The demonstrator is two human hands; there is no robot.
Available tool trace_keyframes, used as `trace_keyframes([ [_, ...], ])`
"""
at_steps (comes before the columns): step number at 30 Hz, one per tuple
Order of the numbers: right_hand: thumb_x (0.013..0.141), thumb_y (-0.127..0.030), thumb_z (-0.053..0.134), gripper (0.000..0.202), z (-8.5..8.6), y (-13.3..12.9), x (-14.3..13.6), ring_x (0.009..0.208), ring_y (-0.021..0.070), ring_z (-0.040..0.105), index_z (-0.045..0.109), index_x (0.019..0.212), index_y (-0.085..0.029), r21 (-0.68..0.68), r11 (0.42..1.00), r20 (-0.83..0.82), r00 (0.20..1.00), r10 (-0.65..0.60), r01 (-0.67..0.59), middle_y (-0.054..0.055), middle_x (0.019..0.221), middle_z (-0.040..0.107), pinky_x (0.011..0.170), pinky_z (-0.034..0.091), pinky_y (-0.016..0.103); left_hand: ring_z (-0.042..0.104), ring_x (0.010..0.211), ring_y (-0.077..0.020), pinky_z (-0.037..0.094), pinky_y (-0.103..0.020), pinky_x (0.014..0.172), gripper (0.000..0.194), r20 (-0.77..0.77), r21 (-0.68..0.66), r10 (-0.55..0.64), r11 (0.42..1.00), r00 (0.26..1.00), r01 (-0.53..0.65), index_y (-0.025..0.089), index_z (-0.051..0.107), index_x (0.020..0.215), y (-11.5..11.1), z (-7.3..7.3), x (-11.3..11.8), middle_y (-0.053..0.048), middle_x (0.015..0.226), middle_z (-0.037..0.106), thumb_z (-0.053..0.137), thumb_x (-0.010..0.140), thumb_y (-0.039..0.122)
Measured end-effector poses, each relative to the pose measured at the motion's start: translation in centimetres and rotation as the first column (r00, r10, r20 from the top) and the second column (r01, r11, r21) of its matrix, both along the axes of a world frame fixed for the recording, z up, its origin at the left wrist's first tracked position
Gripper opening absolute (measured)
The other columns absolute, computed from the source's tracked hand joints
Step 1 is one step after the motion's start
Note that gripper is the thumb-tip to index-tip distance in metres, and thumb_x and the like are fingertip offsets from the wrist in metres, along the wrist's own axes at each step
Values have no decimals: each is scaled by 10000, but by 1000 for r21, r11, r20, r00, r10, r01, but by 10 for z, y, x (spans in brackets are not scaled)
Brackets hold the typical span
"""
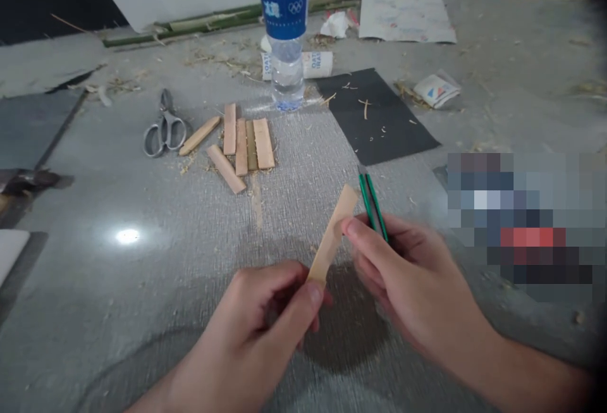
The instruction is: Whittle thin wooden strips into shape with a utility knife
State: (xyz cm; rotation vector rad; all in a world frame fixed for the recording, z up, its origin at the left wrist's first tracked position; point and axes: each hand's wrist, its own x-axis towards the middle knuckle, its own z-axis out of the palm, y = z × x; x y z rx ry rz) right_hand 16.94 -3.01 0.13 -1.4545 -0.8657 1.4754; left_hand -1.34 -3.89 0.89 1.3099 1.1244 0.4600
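Over gray surface (156, 299), your left hand (253, 331) pinches the strip (332, 233); your right hand (410, 274), also gripping a knife (384, 231), may slip.

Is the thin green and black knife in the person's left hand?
No, the thin green and black knife is in the right hand, while the left hand pinches a flat, pale wooden strip.

A clear plastic bottle with a blue label (287, 14) stands in front of a white object with blue lettering (318, 64). Silver metal scissors (165, 123) lie left of the bottle, a flat black sheet (386, 112) to its right. Green bamboo poles (227, 19) lie farther back, near a pale paper sheet (406, 18).
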Motion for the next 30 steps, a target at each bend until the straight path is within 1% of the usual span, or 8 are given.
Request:
trace_keyframes([
  [3, 877, -484, 674, 363, 0, -1, 0, 393, 68, 238, 522, 659, -236, 7, 1000, -42, 999, -5, 5, -84, 465, 311, 343, 170, 230, 526, 576, -120, 427, -237, 493, 396, -37, 36, -13, 999, 999, 14, 215, 647, 804, 1, -2, 1, -7, 658, 590, 406, 1004, 457],
  [7, 925, -448, 623, 367, 2, 2, 1, 401, 76, 225, 501, 650, -237, 40, 999, -114, 993, 15, -11, -79, 483, 316, 365, 173, 259, 519, 591, -126, 411, -244, 511, 391, -26, 50, -12, 999, 1000, 13, 226, 619, 790, 2, -2, -1, 6, 654, 569, 393, 1003, 464],
  [11, 928, -412, 624, 379, 4, 8, 4, 384, 72, 221, 451, 641, -236, 91, 994, -93, 995, -46, 55, -83, 493, 321, 376, 144, 281, 527, 589, -129, 398, -241, 507, 408, -31, 64, -45, 997, 999, 47, 230, 573, 733, 2, -2, -3, 11, 641, 562, 386, 995, 480],
  [15, 923, -383, 632, 312, 6, 13, 7, 384, 65, 215, 482, 695, -232, 116, 988, -88, 992, -88, 98, -90, 509, 318, 376, 114, 283, 525, 583, -128, 377, -240, 496, 395, -47, 88, -63, 994, 997, 67, 231, 579, 737, 3, -4, -4, 13, 639, 567, 390, 988, 471],
  [20, 930, -359, 634, 269, 6, 16, 9, 390, 58, 217, 528, 724, -223, 107, 990, -120, 989, -84, 97, -87, 515, 318, 375, 107, 280, 527, 609, -129, 391, -237, 520, 383, -25, 54, -27, 998, 999, 29, 228, 580, 734, 6, -3, -4, 13, 658, 561, 408, 979, 467],
  [25, 934, -360, 627, 194, 5, 18, 9, 379, 52, 216, 589, 798, -226, 96, 991, -87, 992, -87, 95, -89, 525, 327, 368, 108, 280, 519, 597, -127, 395, -225, 499, 365, -9, 26, 11, 1000, 1000, -10, 230, 608, 744, 7, 1, -5, 12, 650, 549, 446, 962, 474],
  [28, 931, -360, 632, 200, 5, 18, 9, 385, 54, 215, 588, 787, -228, 87, 992, -101, 991, -87, 96, -85, 529, 324, 373, 106, 287, 497, 558, -123, 396, -220, 474, 355, 19, 27, 55, 998, 998, -55, 229, 629, 746, 8, 1, -6, 11, 621, 546, 464, 949, 469],
  [30, 925, -355, 641, 234, 5, 17, 8, 385, 57, 212, 562, 745, -227, 82, 991, -114, 989, -95, 104, -83, 528, 319, 377, 99, 294, 497, 551, -123, 401, -219, 466, 343, 39, 29, 94, 995, 995, -96, 226, 658, 765, 9, 2, -6, 3, 623, 562, 476, 938, 460],
])
